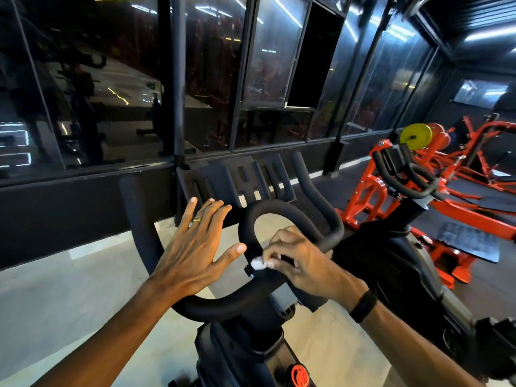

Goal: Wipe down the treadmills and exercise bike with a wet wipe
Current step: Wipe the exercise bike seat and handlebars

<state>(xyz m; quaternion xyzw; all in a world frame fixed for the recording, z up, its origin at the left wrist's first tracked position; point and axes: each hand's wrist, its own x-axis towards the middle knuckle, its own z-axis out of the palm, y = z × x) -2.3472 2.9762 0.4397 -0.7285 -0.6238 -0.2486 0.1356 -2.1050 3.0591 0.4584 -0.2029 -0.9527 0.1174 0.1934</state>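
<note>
A small white wipe (257,263) is pinched by the right hand (304,265) against the bike's (251,356) black handlebar (223,304). The left hand (192,247) is spread flat, fingers straight, nothing held. A red knob (299,375) bears unreadable markings. Orange machines (371,191) stand beyond.

wet wipe (257,264) mostly hidden in fingers, exercise bike (251,347) base cut off below
</note>
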